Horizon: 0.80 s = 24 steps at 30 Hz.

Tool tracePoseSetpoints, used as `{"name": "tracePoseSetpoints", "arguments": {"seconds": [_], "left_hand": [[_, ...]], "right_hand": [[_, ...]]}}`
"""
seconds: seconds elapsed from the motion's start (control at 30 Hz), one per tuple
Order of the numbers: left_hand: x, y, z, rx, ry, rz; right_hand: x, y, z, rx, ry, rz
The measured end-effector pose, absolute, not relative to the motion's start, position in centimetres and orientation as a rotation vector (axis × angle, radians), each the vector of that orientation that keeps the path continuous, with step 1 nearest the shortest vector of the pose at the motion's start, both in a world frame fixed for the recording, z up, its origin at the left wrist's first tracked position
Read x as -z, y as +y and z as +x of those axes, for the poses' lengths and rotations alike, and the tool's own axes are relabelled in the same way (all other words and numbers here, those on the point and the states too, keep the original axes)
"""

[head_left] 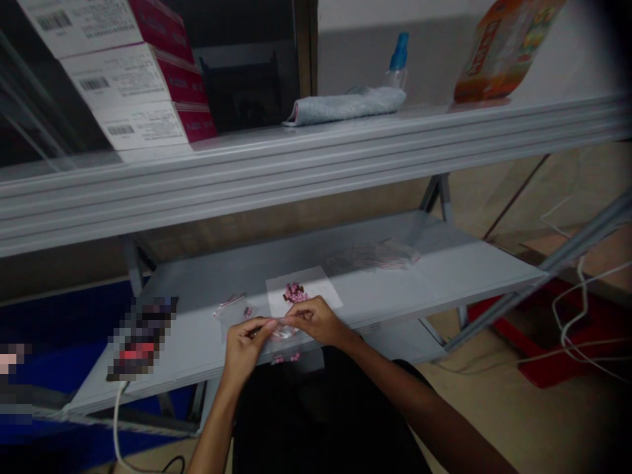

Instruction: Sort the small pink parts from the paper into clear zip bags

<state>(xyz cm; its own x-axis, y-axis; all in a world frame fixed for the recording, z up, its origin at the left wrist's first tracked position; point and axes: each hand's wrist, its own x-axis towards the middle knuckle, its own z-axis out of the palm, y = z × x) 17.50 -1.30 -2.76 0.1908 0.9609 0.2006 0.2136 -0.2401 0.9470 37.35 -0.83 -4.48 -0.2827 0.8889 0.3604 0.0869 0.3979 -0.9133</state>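
Observation:
A small clear plastic bag (285, 331) is stretched between my two hands near the front edge of the grey shelf (197, 342). My left hand (245, 341) pinches its top edge on the left, and my right hand (320, 320) pinches the right side. Several small pink pieces show low in the bag. Just beyond my fingers, a pile of small pink and dark brown pieces (293, 291) lies on a white sheet of paper (326, 288). To the left, another clear bag (232, 308) lies flat with a few pink pieces in it.
Clear bags (380, 255) lie toward the back right. A pixelated dark item (141, 339) sits at left, near a white cable (117, 415). The upper shelf (296, 158) holds stacked boxes (143, 125), a folded towel (345, 106), a spray bottle (399, 59) and an orange pouch (498, 59).

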Motion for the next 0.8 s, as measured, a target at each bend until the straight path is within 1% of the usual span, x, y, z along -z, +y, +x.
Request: {"name": "tracePoseSetpoints", "arguments": {"seconds": [0.13,0.23,0.33,0.47,0.53,0.6,0.67,0.73,0.8], "left_hand": [[2.7,-1.3,17.9,-1.066,1.093,1.61],[2.6,-1.3,17.9,-1.095,1.104,1.625],[2.4,-0.7,17.1,-1.181,1.21,1.604],[1.9,0.6,14.0,-1.326,1.459,1.618],[1.8,1.2,12.3,-1.386,1.658,1.754],[1.9,1.6,11.1,-1.388,1.886,1.98],[2.0,1.7,10.8,-1.363,2.019,2.218],[2.1,1.6,11.2,-1.304,2.016,2.415],[2.3,1.5,11.9,-1.171,1.954,2.568]], "right_hand": [[4.8,-0.8,37.6,-1.036,-1.632,-0.863],[5.1,-0.8,37.6,-1.096,-1.637,-0.891],[5.3,-0.8,37.4,-1.199,-1.618,-0.934],[5.1,-0.8,37.2,-1.152,-1.587,-0.974],[5.0,-1.0,37.2,-1.069,-1.641,-0.988],[4.9,-1.1,37.2,-0.949,-1.718,-0.993],[5.1,-1.3,37.0,-0.858,-1.762,-0.994],[5.5,-1.3,36.8,-0.839,-1.763,-0.992],[5.6,-1.3,36.6,-0.858,-1.72,-0.997]]}}
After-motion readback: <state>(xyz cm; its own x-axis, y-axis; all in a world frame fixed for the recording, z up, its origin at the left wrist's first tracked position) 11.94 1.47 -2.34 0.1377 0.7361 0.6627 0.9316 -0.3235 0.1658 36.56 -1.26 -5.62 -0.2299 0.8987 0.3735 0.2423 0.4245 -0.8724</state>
